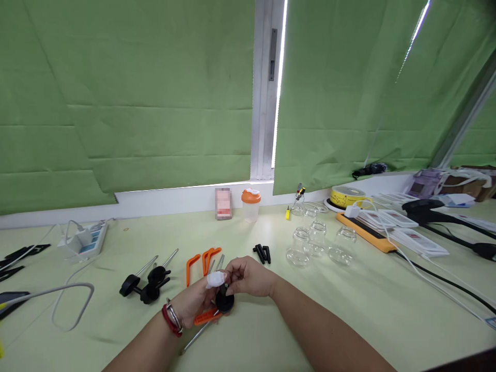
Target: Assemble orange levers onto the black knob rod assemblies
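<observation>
Near the front middle of the table, my left hand (194, 302) is closed around a black round part (225, 302) with a long metal rod (198, 335) that slants down to the left. A translucent white plastic piece (216, 279) sits at the upper side of the same hand. Under its fingers shows an orange handle-like piece (206, 316). From the right, my right hand (250, 278) pinches the top of the black part; its fingertips partly hide the spot. Just beyond are bent orange pieces (209, 258) and thin metal rods (220, 262).
Left lie several black round parts (150, 293) with metal rods, and a white power strip (93, 240). Short black tubes (262, 253) and glass jars (343, 245) lie right. An orange-lidded cup (251, 206) stands behind, and an orange power strip (366, 232) is far right.
</observation>
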The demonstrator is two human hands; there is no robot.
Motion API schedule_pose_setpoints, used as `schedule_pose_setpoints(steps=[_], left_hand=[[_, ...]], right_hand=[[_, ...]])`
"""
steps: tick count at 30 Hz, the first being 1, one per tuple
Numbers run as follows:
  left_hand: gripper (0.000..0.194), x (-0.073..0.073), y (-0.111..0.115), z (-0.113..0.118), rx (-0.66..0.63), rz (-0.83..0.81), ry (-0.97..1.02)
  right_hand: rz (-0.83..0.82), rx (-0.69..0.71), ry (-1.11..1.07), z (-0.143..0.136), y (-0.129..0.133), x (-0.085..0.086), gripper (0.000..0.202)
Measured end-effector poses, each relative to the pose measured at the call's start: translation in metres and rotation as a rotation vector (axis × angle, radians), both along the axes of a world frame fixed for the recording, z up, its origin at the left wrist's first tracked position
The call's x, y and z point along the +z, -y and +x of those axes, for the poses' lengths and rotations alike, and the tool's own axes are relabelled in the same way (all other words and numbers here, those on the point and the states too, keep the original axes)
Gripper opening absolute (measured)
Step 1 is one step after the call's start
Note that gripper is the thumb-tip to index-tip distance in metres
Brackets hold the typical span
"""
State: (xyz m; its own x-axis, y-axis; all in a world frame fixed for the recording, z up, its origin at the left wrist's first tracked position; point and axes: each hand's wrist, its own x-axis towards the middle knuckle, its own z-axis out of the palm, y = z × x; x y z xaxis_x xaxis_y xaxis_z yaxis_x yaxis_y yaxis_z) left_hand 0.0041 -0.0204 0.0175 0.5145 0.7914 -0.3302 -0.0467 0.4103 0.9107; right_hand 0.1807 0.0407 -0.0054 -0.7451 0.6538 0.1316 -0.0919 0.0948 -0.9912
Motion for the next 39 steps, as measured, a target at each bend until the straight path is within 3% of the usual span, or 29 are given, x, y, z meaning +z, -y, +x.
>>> schedule_pose_setpoints(steps=[5,27,39], left_hand=[[0.03,-0.0007,-0.001,-0.0008,-0.003,0.005,-0.008],[0.027,0.0023,0.001,0.0007,-0.003,-0.021,0.012],[0.031,0.0035,0.0007,0.0013,-0.005,-0.013,0.0]], right_hand=[[0.05,0.016,-0.021,-0.0001,0.001,0.0026,0.033],[-0.056,-0.019,0.006,-0.0014,0.0005,-0.0009,0.04],[0.063,0.004,-0.006,0.0,0.0012,0.0024,0.032]])
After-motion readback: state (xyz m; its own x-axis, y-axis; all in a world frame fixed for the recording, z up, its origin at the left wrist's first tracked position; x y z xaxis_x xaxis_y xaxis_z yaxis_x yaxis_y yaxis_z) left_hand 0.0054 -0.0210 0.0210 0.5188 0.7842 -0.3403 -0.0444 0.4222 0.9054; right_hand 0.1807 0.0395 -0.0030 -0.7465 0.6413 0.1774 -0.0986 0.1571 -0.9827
